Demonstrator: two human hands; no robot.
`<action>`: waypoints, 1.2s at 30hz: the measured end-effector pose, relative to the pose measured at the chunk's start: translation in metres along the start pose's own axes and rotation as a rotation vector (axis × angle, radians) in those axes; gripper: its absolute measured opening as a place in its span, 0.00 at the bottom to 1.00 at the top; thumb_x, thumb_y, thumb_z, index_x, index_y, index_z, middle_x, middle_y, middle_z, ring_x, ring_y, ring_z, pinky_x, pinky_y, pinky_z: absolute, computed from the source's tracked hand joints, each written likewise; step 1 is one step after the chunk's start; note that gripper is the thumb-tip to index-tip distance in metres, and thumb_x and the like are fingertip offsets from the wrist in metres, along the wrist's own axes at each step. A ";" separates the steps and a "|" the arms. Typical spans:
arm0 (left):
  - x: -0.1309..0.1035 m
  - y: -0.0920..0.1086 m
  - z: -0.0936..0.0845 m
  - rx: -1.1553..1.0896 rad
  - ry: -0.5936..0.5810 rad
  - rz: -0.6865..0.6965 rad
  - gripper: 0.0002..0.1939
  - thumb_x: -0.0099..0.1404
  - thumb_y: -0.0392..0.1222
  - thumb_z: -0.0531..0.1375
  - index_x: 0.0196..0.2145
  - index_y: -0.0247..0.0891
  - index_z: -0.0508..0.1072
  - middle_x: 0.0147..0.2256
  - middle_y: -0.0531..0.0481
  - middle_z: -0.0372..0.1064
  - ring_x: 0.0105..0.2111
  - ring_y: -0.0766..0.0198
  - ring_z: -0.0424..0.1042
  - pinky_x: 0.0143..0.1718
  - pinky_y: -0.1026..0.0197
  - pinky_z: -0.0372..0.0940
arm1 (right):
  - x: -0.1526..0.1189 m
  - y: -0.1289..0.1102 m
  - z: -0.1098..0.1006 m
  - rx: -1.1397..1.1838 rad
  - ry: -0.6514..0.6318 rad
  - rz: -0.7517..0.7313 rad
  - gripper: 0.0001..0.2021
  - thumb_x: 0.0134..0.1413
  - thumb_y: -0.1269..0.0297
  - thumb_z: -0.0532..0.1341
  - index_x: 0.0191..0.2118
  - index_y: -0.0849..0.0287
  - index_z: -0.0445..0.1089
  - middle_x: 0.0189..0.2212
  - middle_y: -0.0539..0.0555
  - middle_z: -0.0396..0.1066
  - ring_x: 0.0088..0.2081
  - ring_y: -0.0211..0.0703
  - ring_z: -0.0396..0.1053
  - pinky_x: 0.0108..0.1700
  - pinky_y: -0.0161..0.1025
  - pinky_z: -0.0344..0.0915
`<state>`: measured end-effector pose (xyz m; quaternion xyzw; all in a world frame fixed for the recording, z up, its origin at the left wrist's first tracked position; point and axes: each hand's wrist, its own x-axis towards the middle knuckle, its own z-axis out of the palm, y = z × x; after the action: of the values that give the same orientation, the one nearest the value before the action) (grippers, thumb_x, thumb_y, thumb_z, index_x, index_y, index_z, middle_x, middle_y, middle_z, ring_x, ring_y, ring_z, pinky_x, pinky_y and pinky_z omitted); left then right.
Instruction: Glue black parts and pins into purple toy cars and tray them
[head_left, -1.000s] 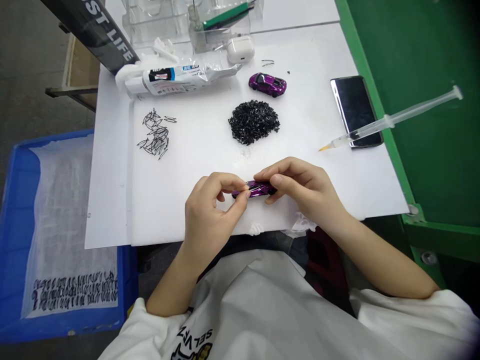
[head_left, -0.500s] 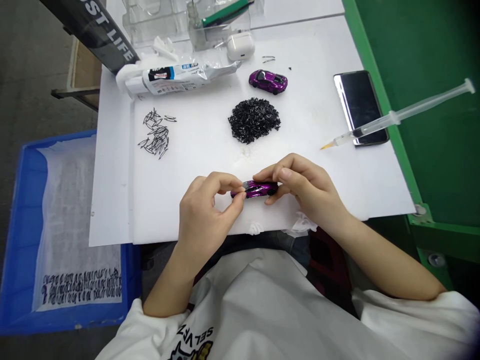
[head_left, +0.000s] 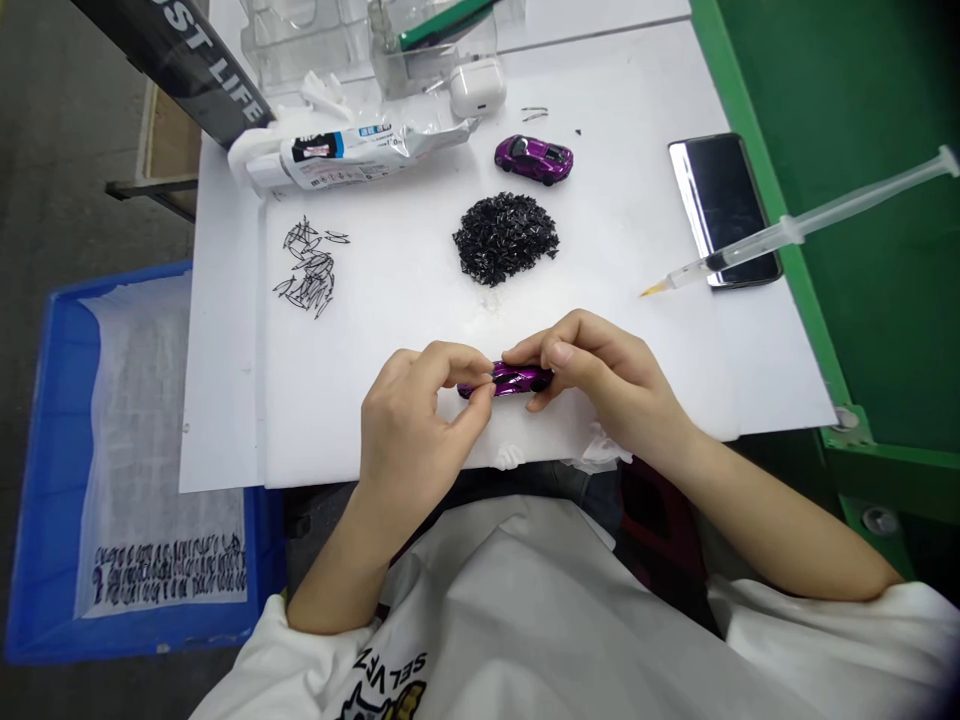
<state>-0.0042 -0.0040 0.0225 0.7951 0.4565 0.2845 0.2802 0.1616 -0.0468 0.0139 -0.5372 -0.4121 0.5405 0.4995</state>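
Near the front edge of the white table, a purple toy car [head_left: 517, 379] is gripped between both hands. My left hand [head_left: 420, 420] pinches it around the left end and middle, thumb in front and forefinger behind. My right hand [head_left: 600, 370] holds its right end with thumb and fingers, hiding part of that end. Beyond the hands lies a heap of small black pieces [head_left: 505, 238]. Behind that stands a second purple toy car [head_left: 533, 160]. Thin black wire-like pieces [head_left: 309, 275] are scattered to the left.
A clear syringe [head_left: 795, 232] with a yellow tip rests across a phone [head_left: 724, 210]. At the back are a white tube [head_left: 360, 155], a white earbud case [head_left: 478, 87] and clear plastic trays [head_left: 304, 40]. A blue crate [head_left: 52, 460] with lined-up dark pieces stands left.
My left fingertips have shifted slightly right along the car and cover more of its middle. The view has moved a little; my right hand keeps its hold.
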 end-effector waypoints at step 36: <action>-0.006 -0.019 -0.002 -0.084 -0.249 -0.031 0.21 0.53 0.29 0.60 0.44 0.42 0.64 0.42 0.51 0.70 0.39 0.60 0.68 0.43 0.55 0.63 | 0.001 0.016 -0.003 -0.980 -0.119 -0.487 0.12 0.49 0.68 0.58 0.42 0.56 0.62 0.37 0.54 0.69 0.40 0.46 0.64 0.42 0.45 0.61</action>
<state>-0.0189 -0.0011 0.0091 0.8047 0.4181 0.1982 0.3719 0.1631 -0.0486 -0.0024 -0.5645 -0.7555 0.1834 0.2773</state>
